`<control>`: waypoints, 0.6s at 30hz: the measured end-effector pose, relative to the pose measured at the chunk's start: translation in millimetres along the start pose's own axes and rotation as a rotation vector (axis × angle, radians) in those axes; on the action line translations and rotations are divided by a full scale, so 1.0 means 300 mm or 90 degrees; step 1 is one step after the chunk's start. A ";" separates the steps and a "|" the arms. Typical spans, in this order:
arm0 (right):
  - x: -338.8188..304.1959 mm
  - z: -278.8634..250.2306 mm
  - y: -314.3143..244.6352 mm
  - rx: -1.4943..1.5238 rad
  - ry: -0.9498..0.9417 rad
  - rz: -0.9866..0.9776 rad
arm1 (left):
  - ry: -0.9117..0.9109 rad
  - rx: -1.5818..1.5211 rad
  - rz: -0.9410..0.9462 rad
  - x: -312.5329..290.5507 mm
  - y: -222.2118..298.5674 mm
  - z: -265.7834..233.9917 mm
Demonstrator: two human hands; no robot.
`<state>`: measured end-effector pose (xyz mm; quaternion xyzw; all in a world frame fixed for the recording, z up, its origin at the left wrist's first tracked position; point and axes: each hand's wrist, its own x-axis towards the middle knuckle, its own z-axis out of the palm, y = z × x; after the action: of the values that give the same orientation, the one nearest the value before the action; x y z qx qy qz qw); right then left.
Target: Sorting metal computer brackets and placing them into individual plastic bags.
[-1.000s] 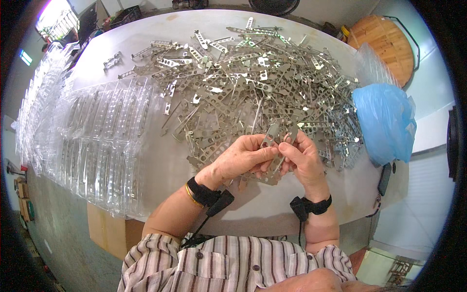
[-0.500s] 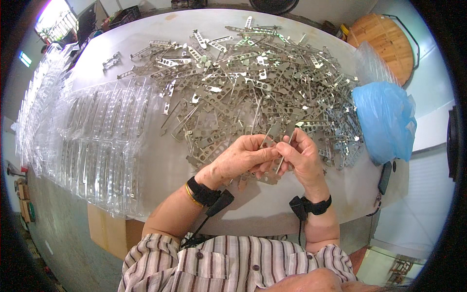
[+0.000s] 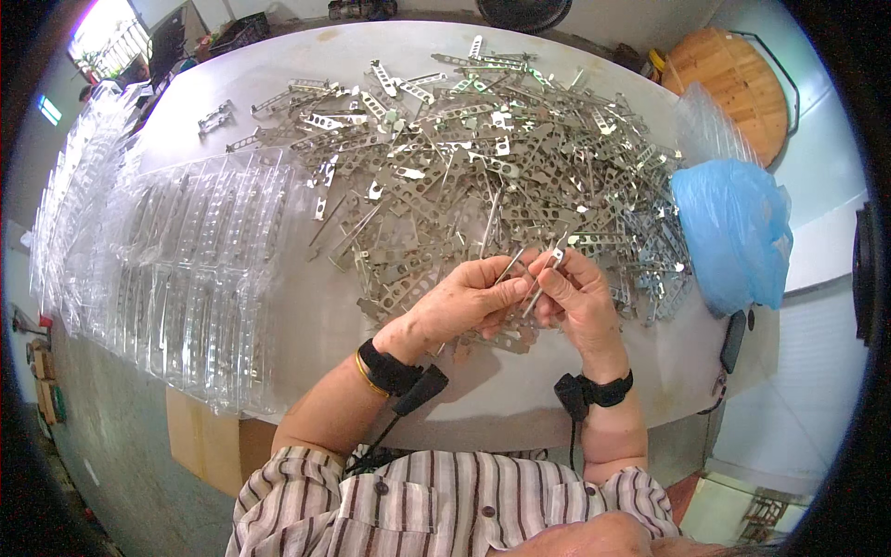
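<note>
My left hand [image 3: 469, 295] is closed, its thumb and fingers pinching a thin metal bracket [image 3: 510, 265] seen nearly edge-on. Right beside it, my right hand [image 3: 583, 302] grips another slim metal bracket [image 3: 535, 299], tilted upright, with a small holed tab at its upper end. The fingertips of both hands are close together, and the lower ends of the brackets are partly hidden by the fingers. Just beyond the hands spreads a large heap of flat, perforated metal brackets [image 3: 483, 167] on the white table [image 3: 320, 320].
Clear plastic trays [image 3: 200, 269] with several long slots lie at the left, beside a stack of more trays [image 3: 83, 204]. On the right sit a blue plastic bag [image 3: 733, 232] and more clear plastic [image 3: 710, 125]. Under the table's left front is a cardboard box [image 3: 209, 441].
The bracket in my right hand has turned, so its holed tab now shows at the top. My fingertips have shifted slightly; both forearms stay nearly in place.
</note>
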<state>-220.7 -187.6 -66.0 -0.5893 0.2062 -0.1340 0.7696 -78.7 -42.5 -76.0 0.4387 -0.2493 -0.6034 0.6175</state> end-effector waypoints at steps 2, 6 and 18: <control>-0.001 0.004 -0.004 -0.003 -0.006 0.002 | -0.004 -0.006 0.003 0.003 -0.011 -0.008; 0.000 0.003 -0.006 -0.030 -0.020 -0.023 | -0.028 -0.002 0.004 -0.001 -0.009 -0.020; 0.004 0.016 0.001 -0.051 -0.015 -0.048 | -0.014 0.001 0.047 0.000 -0.012 -0.020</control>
<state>-217.3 -183.9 -65.4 -0.6287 0.1803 -0.1475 0.7419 -75.5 -40.6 -81.9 0.4230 -0.2728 -0.5848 0.6361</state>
